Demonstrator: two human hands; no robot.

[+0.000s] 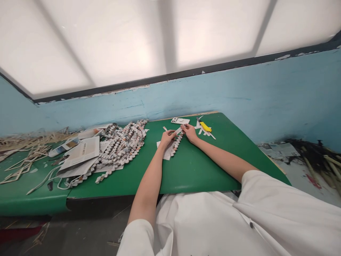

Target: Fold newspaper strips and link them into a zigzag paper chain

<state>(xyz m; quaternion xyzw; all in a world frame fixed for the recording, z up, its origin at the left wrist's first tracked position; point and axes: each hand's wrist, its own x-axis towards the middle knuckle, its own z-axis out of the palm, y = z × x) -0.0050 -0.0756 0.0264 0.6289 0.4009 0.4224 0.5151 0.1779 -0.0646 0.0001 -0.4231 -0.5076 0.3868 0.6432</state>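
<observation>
Between my two hands is a strip of white printed paper [179, 131]. My left hand [168, 137] is closed on its near-left end, and the fingers of my right hand [189, 131] pinch its other end. A short zigzag chain of folded paper [175, 145] hangs below the strip, down to the table; where the two join is too small to make out. Flat pieces of white paper [167, 155] lie under the chain, beside my left wrist. Just beyond my right hand are a yellow-handled utility knife [205, 126] and loose cut paper strips [207, 133].
A white phone [180, 121] lies at the back of the green table [202, 170]. To the left sits a large heap of folded paper chain [124, 144], with printed sheets [82, 153], a white bottle [64, 147] and a white cable [44, 183]. Thin wooden strips [25, 158] spread farther left.
</observation>
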